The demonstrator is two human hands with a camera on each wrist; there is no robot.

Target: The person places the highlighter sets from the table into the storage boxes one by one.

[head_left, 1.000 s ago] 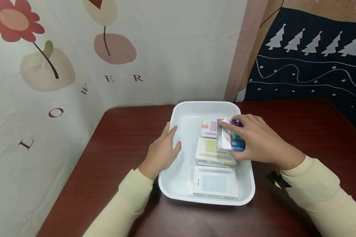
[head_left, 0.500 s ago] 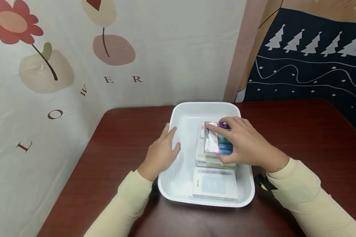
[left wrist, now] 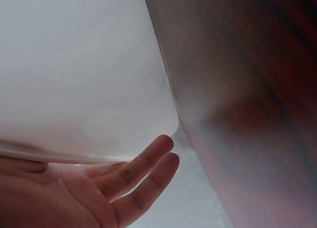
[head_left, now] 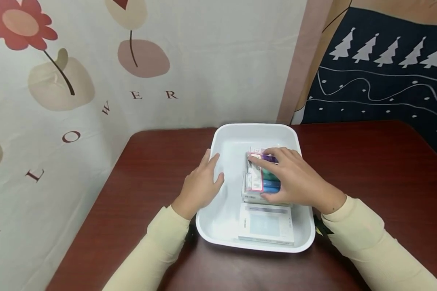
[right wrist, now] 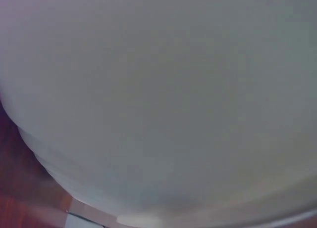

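Observation:
My right hand grips a clear pack of thick coloured pens by its sides, thumb toward me and fingers toward the back. Purple, green and blue barrels show inside it. The pack is over a flat box with yellow print, most of which it covers; whether they touch I cannot tell. Straight fingers of my left hand lie at the left side of the white tray; in the left wrist view they are beside its outer wall. A pale blurred surface fills the right wrist view, without the hand.
Nearest me in the tray lies a white box with a light-blue square. Behind the pack, a box edge with purple print peeks out. The tray stands on a dark red-brown table; a printed cloth hangs behind.
My right hand has carried the pack of pens leftward and slightly toward me, over the yellow-printed box, covering more of it. The left hand has stayed at the tray's side.

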